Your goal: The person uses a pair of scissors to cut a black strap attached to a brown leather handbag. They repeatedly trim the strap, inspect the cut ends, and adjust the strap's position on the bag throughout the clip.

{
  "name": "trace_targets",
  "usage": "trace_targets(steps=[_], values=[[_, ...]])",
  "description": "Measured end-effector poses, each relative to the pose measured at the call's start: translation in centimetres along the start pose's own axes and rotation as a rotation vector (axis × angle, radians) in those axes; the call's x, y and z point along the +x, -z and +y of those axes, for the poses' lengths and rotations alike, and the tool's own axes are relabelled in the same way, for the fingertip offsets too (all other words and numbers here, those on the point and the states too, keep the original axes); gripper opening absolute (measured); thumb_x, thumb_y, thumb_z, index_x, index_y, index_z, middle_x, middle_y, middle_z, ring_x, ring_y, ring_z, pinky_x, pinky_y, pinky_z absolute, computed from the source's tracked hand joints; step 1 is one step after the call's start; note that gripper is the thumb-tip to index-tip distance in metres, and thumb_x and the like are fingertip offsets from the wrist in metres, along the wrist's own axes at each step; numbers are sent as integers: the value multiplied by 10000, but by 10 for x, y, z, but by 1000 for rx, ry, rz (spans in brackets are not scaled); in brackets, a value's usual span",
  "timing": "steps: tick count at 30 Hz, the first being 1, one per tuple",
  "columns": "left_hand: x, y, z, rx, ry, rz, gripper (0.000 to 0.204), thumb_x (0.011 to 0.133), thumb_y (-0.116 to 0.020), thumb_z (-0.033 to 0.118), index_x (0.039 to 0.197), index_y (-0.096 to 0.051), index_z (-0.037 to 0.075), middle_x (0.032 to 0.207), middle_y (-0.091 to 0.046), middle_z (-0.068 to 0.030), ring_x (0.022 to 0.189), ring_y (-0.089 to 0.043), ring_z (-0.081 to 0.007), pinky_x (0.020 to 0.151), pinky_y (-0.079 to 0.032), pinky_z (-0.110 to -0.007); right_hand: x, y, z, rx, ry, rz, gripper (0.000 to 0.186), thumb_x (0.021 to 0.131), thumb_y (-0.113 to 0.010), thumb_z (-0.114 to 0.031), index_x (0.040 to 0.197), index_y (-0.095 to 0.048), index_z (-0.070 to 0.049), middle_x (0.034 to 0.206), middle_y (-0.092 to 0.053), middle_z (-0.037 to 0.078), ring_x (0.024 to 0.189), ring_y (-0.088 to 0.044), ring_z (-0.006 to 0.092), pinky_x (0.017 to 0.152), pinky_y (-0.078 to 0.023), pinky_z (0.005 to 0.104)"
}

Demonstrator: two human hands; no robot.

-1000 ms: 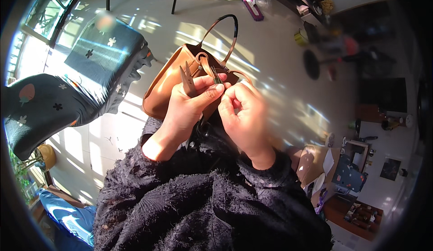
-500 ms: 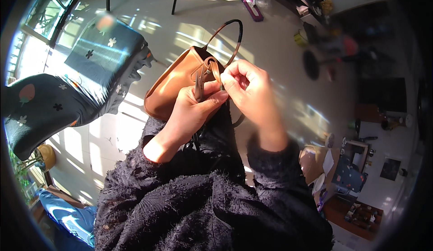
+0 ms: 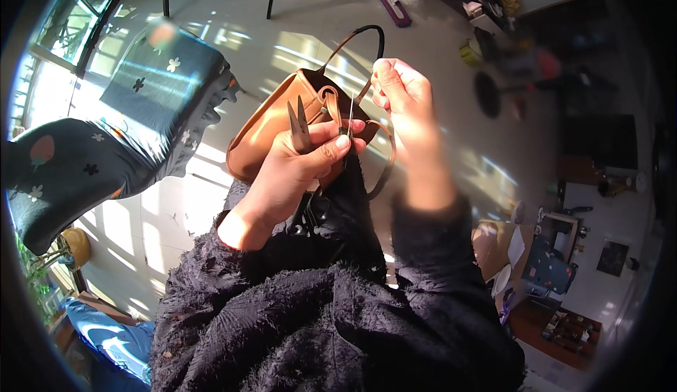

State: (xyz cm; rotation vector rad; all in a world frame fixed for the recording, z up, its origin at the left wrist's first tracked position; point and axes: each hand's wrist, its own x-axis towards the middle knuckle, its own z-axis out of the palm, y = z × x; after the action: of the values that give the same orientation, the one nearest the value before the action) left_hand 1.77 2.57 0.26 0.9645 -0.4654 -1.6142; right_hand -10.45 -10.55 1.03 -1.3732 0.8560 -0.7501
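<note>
2 pointed blades [image 3: 300, 135] jut from left fingers [image 3: 328, 155], near brown bag [image 3: 259, 132].

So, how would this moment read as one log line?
left hand: gripping scissor-like tool; right hand: fingers pinched, contents unclear; thin silvery piece: at left hand; brown bag: beyond left hand

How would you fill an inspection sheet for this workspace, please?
Surface: pale glossy floor, sunlight stripes.
Job's things: brown leather handbag at the lap; grey metal pointed scissors, blades slightly apart; thin bright sliver, too small to identify.
Clutter: purple U-shaped frame on the floor.
Hands: left hand holds the scissors; right hand is closed, contents unclear.
Cables: nothing seen.
Surroundings: dark flower-patterned fabric seat; barred glass window.
</note>
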Motion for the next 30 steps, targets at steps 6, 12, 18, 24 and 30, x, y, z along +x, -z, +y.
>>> trace_targets(steps=[6,12,18,24,30], values=[[1,2,-6,-24,-22,-50,276,910,-546,132,1147,-583,-2,836,-627,27,570,-408,3,481,-287,-148,-23,-5,-10,-141,-56,-172,258,939,-525,-246,821,-566,-20,738,-541,-26,671,-473,35,603,-404,188],[1,5,-3,-107,35,-105,269,919,-532,171,1112,-592,-7,835,-627,18,574,-409,-6,496,-290,-153,-24,-17,-20,-27,-133,-245,160,918,-533,-136,810,-552,-20,655,-535,-14,553,-494,34,463,-412,190],[0,0,3,-103,60,-38,268,920,-534,196,1105,-596,12,868,-625,22,544,-347,0,493,-261,-154,-19,-24,-8,121,-75,-118,160,927,-519,-132,807,-554,-33,659,-520,-35,544,-452,23,466,-370,178],[-7,5,-6,-16,82,-139,331,921,-523,245,1159,-546,15,957,-626,-33,757,-575,-88,647,-448,-233,17,-2,-5,121,145,212,140,904,-565,-165,823,-583,-53,715,-522,-40,612,-417,30,574,-360,180],[-5,8,-5,-105,61,-100,342,933,-496,248,1175,-538,10,938,-627,-51,711,-578,-93,606,-457,-229,-3,8,-9,20,224,96,154,966,-452,-178,857,-482,-73,645,-530,9,535,-387,31,494,-319,182]])
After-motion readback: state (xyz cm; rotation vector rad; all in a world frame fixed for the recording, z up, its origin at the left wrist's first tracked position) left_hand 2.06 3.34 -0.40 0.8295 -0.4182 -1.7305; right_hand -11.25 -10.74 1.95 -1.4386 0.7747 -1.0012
